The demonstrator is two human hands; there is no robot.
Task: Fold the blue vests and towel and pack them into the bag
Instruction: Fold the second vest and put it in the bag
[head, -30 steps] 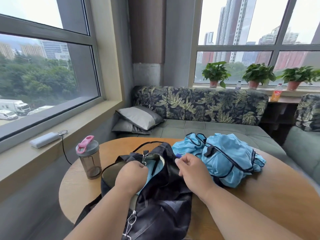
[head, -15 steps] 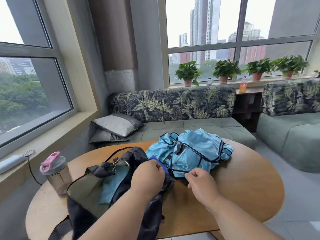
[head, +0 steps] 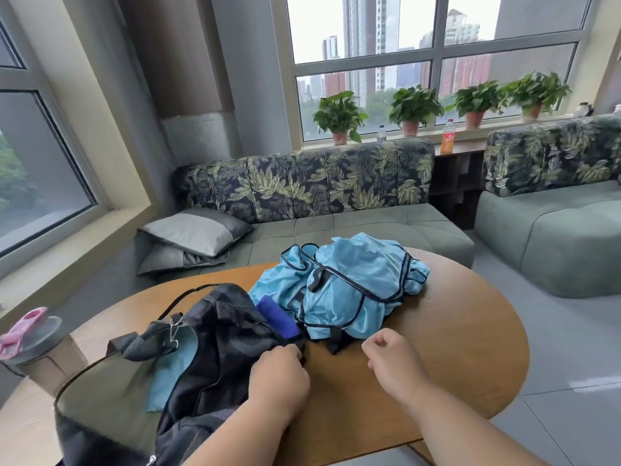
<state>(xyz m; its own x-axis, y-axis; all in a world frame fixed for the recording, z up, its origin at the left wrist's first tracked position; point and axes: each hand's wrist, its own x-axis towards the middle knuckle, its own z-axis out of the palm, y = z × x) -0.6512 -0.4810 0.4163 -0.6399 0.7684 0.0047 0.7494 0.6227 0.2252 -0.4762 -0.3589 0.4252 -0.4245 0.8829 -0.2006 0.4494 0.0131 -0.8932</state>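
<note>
One black bag [head: 232,334] lies open on your surface [head: 470,331] beside one heap of blue vests [head: 346,284]; one rolled towel [head: 279,316] now shows plainly between. Your left hand [head: 279,375] grips the bag; your right hand [head: 393,361], drawn back from the vests, curls empty.

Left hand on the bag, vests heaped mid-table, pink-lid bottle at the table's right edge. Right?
Not quite. The head view shows the bottle at the left edge of the table, beside the bag, not the right. The rest holds: the left hand grips the bag, and the vests lie heaped mid-table.
</note>
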